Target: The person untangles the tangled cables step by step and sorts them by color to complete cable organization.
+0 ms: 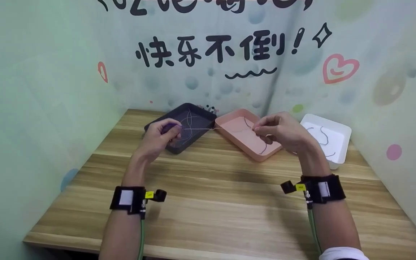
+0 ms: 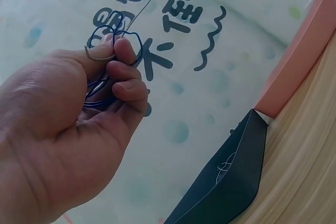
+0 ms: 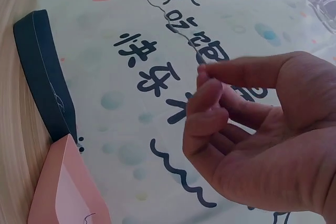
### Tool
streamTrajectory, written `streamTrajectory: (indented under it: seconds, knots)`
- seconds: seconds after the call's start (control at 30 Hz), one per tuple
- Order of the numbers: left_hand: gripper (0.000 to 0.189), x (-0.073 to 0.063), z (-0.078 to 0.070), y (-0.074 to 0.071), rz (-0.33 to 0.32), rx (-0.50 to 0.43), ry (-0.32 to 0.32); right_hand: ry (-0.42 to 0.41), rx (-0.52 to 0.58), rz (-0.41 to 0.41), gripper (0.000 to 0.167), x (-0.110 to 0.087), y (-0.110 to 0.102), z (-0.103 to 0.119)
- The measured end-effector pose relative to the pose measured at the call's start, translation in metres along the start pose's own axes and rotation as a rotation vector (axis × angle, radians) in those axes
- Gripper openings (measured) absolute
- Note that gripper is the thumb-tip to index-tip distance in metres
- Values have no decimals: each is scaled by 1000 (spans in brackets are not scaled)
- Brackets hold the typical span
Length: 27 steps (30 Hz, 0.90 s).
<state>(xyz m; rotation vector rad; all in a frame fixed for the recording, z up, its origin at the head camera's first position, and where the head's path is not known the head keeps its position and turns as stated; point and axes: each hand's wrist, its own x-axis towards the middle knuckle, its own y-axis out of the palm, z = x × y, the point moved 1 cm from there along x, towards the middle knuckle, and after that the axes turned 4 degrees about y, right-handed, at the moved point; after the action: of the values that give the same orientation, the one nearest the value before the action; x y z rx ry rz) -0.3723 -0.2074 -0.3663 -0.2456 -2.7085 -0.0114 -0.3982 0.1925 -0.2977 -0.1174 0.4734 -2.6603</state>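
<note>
My left hand [image 1: 161, 137] grips a loose coil of blue wire [image 2: 102, 98] between curled fingers and thumb, above the black tray. Loops of that wire stick out past the fingertips in the left wrist view. From it a thin pale grey wire [image 3: 157, 6] stretches across to my right hand [image 1: 284, 131]. The right thumb and index finger pinch the far end of this strand, over the pink tray. In the right wrist view the strand runs slightly wavy, and the left hand shows only at the top edge.
On the wooden table [image 1: 208, 202] stand a black tray [image 1: 179, 148] with thin pale wires, a pink tray [image 1: 235, 144] with dark pieces of wire, and a white tray [image 1: 343, 148] with several short wires. Printed curtains [image 1: 208, 86] close off the back and sides.
</note>
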Motion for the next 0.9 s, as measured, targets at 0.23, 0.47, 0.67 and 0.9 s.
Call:
streamTrajectory:
  seconds: [0.23, 0.47, 0.67, 0.9]
  knots:
    - [13, -1, 0, -6, 3, -23, -11, 56, 43, 86, 8, -3, 2, 1]
    - [19, -3, -1, -7, 98, 15, -46, 44, 113, -62, 11, -1, 3, 6]
    - [16, -1, 0, -12, -85, 69, -29, -11, 217, -224, 15, 2, 3, 7]
    - [15, 4, 5, -13, -328, 24, 38, -126, 331, -344, 7, 21, 33, 0]
